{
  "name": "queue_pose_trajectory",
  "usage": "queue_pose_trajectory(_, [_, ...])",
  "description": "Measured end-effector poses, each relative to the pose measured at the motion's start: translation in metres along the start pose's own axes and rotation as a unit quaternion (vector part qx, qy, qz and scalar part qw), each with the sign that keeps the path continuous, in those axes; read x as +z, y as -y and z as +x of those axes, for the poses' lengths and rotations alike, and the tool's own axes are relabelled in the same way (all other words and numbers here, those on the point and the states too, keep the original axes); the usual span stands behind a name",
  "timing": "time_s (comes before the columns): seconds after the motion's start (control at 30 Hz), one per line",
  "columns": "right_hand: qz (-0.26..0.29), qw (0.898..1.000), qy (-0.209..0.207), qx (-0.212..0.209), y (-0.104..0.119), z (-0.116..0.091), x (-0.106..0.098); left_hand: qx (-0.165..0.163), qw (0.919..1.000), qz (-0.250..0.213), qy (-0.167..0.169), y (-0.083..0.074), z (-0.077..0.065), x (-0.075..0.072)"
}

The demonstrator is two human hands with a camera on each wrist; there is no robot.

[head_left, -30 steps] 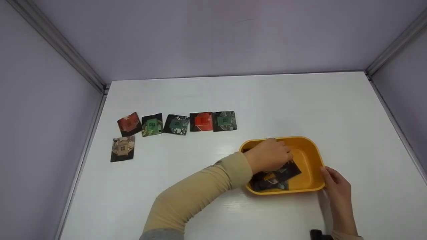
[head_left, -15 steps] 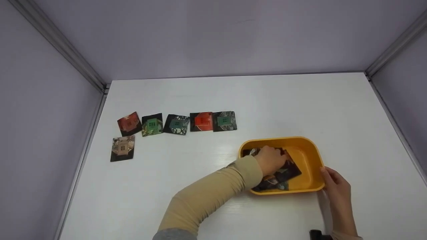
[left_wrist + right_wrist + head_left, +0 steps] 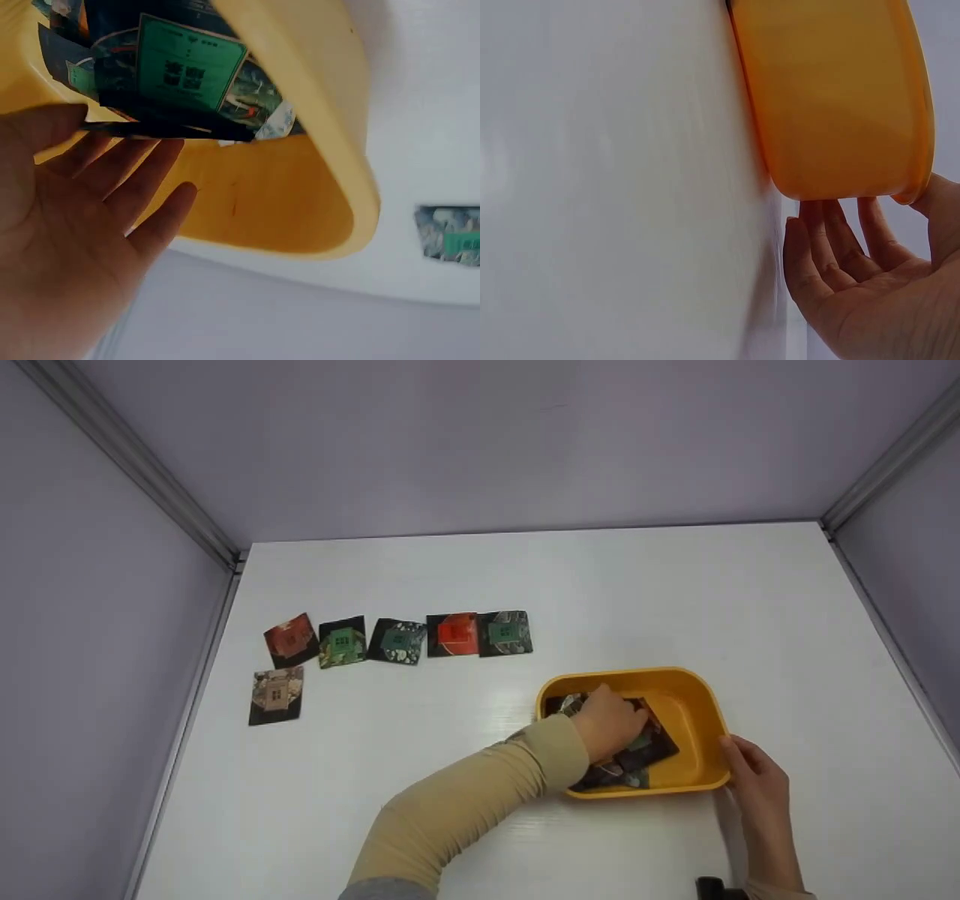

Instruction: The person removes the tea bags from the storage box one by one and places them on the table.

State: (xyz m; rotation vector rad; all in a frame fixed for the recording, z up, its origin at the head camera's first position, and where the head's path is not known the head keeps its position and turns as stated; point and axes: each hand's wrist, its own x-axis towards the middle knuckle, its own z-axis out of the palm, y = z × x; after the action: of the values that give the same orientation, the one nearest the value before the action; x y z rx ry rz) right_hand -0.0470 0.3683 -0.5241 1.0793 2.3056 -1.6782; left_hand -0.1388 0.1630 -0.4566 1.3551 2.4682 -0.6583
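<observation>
My left hand [image 3: 609,725] is inside a yellow plastic box [image 3: 686,712], over a pile of dark square printed packets [image 3: 654,748] at the box's left end. In the left wrist view its thumb and fingers pinch the edge of a thin dark packet [image 3: 161,131]; a packet with a green label [image 3: 187,64] lies right behind it. My right hand [image 3: 761,780] holds the box at its near right corner. From the right wrist view, the thumb is at the rim and the other fingers [image 3: 840,240] lie against the outer wall.
On the white table [image 3: 420,780], a row of several packets runs left of the box, from a red one [image 3: 291,640] to a dark green one [image 3: 505,633]. One beige packet [image 3: 276,695] lies below the row's left end. Grey walls [image 3: 480,450] enclose the table.
My left hand first moved nearer and lower in the box, uncovering packets at its far left, then shifted only slightly. The right hand, box and row of packets stay in place.
</observation>
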Motion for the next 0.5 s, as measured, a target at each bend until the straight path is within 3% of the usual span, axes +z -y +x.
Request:
queue_pose_trajectory(0.1, [-0.007, 1.0, 0.003, -0.004, 0.0, 0.001, -0.001, -0.003, 0.9987, 0.048, -0.017, -0.004, -0.002, -0.005])
queue_pose_trajectory(0.3, [0.005, 1.0, 0.015, 0.012, 0.001, 0.0, 0.0, -0.006, 0.9917, 0.048, -0.119, -0.006, -0.006, -0.009])
queue_pose_trajectory(0.5, [0.006, 1.0, 0.01, 0.017, 0.002, 0.0, 0.001, 0.011, 0.9804, 0.057, -0.188, -0.002, -0.017, -0.014])
